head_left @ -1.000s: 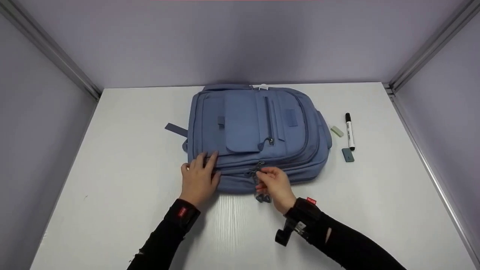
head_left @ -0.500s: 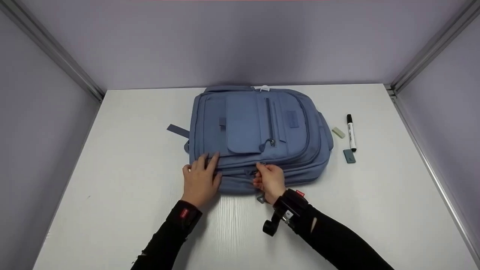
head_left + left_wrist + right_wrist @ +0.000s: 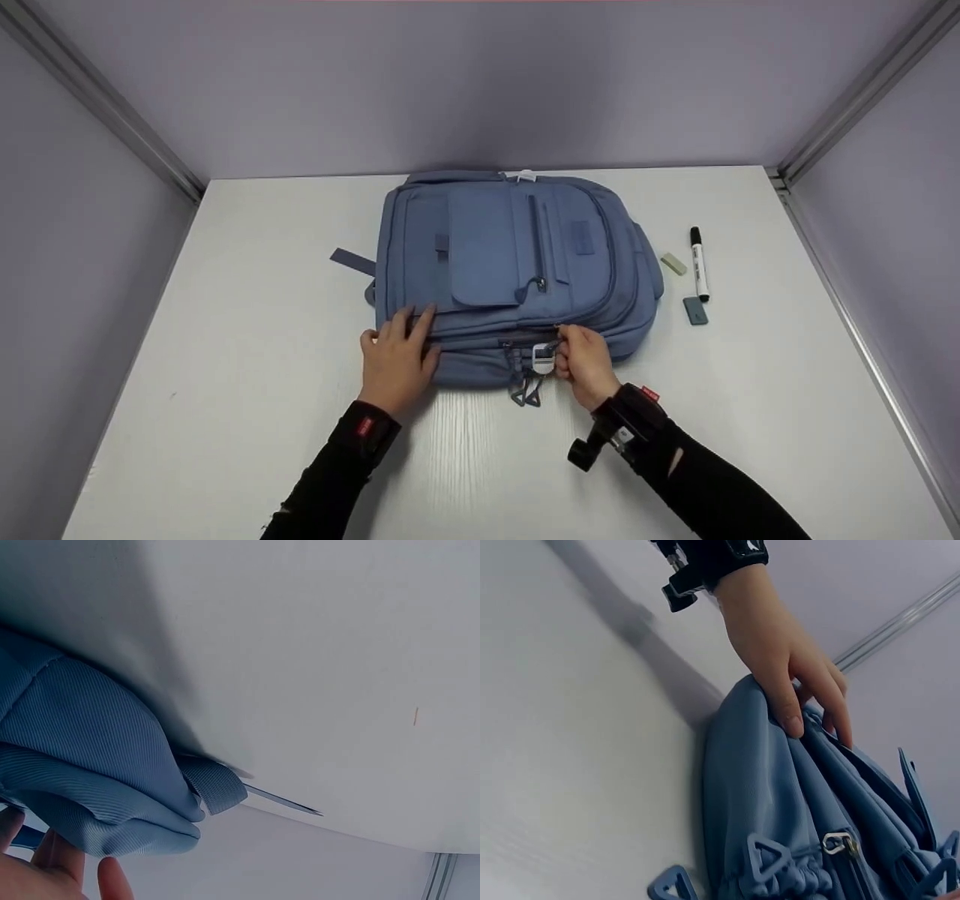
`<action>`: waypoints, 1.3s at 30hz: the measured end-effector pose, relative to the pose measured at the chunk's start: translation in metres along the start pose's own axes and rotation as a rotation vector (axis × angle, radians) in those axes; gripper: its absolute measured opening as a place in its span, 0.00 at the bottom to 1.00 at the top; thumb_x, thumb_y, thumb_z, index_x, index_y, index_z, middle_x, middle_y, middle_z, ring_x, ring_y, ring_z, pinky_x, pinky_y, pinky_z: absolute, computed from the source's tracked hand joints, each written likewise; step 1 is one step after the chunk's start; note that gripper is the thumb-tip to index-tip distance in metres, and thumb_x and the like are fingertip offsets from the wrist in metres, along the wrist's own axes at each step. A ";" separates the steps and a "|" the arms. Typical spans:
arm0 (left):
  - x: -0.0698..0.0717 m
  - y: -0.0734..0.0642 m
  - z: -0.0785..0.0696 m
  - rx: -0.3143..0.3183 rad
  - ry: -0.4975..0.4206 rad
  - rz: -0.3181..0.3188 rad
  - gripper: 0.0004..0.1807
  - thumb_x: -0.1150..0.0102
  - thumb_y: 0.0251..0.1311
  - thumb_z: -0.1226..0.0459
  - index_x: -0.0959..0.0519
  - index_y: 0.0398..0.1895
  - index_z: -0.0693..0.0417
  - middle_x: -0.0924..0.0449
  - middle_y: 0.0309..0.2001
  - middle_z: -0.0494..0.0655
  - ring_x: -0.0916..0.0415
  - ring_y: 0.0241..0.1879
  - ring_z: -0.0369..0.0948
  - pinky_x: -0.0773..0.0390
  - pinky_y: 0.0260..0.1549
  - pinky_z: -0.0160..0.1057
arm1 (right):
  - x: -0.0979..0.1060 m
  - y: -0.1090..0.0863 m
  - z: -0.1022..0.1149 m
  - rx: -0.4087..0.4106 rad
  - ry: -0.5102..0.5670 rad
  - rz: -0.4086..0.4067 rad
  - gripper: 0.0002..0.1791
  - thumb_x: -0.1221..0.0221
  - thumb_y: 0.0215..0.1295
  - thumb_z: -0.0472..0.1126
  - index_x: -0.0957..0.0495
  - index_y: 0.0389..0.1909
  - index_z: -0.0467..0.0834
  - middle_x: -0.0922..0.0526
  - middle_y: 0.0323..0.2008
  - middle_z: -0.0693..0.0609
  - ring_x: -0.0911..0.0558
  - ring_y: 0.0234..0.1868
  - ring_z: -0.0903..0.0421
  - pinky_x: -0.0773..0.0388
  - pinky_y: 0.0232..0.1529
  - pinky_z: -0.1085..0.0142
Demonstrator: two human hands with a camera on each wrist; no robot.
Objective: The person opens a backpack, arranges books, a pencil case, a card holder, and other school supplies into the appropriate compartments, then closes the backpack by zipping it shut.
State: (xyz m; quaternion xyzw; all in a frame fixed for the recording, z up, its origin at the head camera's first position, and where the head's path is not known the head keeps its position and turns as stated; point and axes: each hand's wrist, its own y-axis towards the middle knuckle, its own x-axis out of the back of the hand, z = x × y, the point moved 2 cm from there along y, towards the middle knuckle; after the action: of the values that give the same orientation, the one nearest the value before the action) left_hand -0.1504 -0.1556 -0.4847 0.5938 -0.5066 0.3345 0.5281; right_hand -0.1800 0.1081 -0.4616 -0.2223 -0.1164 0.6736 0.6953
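Note:
A blue backpack [image 3: 487, 247] lies front side up on the white table. My left hand [image 3: 395, 364] rests on its near left edge, fingers spread on the fabric; the right wrist view shows this left hand [image 3: 780, 637] with its thumb on the bag's side. My right hand [image 3: 587, 360] pinches a zipper pull at the near side seam, most of it hidden by the fingers. A small white piece [image 3: 543, 360] shows beside these fingers. Triangular pulls [image 3: 533, 399] hang below it over the near edge. Up close, a metal zipper slider [image 3: 840, 842] sits on the seam.
Right of the bag lie a black-capped white marker [image 3: 699, 262], a pale green eraser-like block [image 3: 673, 263] and a dark teal block [image 3: 695, 310]. A strap [image 3: 352, 260] sticks out at the bag's left. Panels [image 3: 480, 82] enclose the table's back and sides.
My right hand has moved right along the near seam, and a dark gap shows behind it. The white piece and triangular pulls are now uncovered. My left hand stays in place.

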 end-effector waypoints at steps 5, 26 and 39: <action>0.000 0.000 0.000 0.009 -0.022 0.002 0.31 0.39 0.63 0.53 0.30 0.70 0.43 0.26 0.62 0.57 0.24 0.53 0.55 0.36 0.49 0.58 | 0.026 0.004 0.015 0.000 -0.001 -0.021 0.12 0.61 0.75 0.37 0.37 0.29 0.42 0.44 0.15 0.59 0.41 0.16 0.64 0.43 0.20 0.72; 0.004 0.004 -0.003 0.048 -0.072 -0.001 0.30 0.36 0.60 0.55 0.28 0.68 0.45 0.27 0.61 0.58 0.27 0.52 0.56 0.37 0.49 0.57 | 0.068 0.043 0.079 -0.149 0.204 0.001 0.16 0.58 0.75 0.36 0.31 0.24 0.43 0.35 0.13 0.58 0.36 0.14 0.65 0.39 0.14 0.76; 0.016 0.060 -0.156 -0.235 -0.051 -0.161 0.14 0.36 0.60 0.59 0.21 0.48 0.52 0.22 0.49 0.49 0.24 0.45 0.46 0.22 0.41 0.42 | 0.070 0.042 0.077 -0.218 0.255 0.080 0.21 0.60 0.77 0.40 0.31 0.21 0.45 0.35 0.13 0.59 0.35 0.15 0.65 0.37 0.17 0.76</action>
State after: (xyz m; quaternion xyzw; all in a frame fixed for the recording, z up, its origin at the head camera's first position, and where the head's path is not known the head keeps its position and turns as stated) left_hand -0.1817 -0.0049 -0.4190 0.5750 -0.5063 0.2142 0.6060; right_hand -0.2478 0.1888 -0.4232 -0.3845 -0.0909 0.6504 0.6488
